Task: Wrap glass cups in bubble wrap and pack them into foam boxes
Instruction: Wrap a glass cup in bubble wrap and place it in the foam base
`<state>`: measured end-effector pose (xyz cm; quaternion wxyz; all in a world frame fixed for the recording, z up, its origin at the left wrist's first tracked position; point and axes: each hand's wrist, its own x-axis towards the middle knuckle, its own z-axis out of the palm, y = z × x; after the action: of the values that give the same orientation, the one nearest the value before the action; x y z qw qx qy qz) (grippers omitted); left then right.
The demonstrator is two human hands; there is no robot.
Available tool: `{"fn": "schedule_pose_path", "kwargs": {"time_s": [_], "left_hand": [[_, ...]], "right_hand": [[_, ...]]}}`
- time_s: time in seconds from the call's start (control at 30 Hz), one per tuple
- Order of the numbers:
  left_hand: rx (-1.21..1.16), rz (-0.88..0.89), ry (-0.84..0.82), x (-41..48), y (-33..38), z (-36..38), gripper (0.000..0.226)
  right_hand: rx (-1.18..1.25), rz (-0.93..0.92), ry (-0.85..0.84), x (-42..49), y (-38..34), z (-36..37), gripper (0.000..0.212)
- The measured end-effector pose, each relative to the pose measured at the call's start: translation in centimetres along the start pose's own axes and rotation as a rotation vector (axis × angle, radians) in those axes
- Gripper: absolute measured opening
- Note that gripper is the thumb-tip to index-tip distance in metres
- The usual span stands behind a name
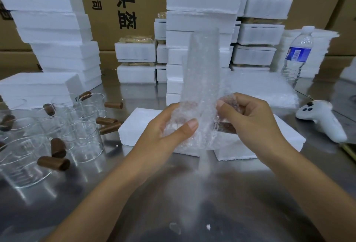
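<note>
1. Centre of frame: glass cup (216, 124) held up between both hands, mostly covered in bubble wrap (202, 64), with a brown handle dimly visible through the film on the right side.
2. Loose end of the bubble wrap standing upright above the hands, reaching to the upper middle of the frame.
3. Left hand (169, 126): fingers curled round the left side of the wrapped glass cup, thumb pressed flat across the front of the film.
4. Right hand (250, 118): fingers curled, pinching the bubble wrap against the right side of the cup.
5. Directly behind and below the hands: a foam box (140, 126) lying on the metal table (192, 193).
6. Left of frame: bare glass cups with brown handles (84, 141) grouped close together on the table.
7. Upper left and upper middle: tall stacks of foam boxes (202, 20), with cardboard cartons (125, 1) behind them.
8. Right of frame: a water bottle (296, 54) standing upright, and below it a white controller (323, 122) lying on the table.
</note>
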<state>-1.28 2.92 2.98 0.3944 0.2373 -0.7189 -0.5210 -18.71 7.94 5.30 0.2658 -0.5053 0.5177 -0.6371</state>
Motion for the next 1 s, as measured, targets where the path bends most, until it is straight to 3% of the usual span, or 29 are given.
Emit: {"fn": "schedule_pose_path", "kwargs": {"time_s": [0.23,0.5,0.7,0.9,1.0], "left_hand": [[0.015,-0.005,-0.056,-0.1,-0.4,0.5,0.05],[0.008,0.044,-0.023,-0.2,-0.4,0.5,0.04],[-0.018,0.07,0.032,-0.3,-0.8,0.3,0.056],[0.118,0.185,-0.012,-0.6,-0.1,0.7,0.033],[0.166,0.188,0.008,-0.6,0.0,0.8,0.032]], "right_hand": [[-0.026,-0.058,-0.001,-0.6,-0.4,0.3,0.017],[-0.25,-0.138,-0.247,-0.8,-0.4,0.2,0.021],[-0.333,-0.16,-0.283,-1.2,-0.6,0.5,0.038],[-0.352,-0.144,-0.311,-1.3,-0.4,0.8,0.04],[-0.296,-0.112,-0.234,-1.3,-0.4,1.0,0.032]]}}
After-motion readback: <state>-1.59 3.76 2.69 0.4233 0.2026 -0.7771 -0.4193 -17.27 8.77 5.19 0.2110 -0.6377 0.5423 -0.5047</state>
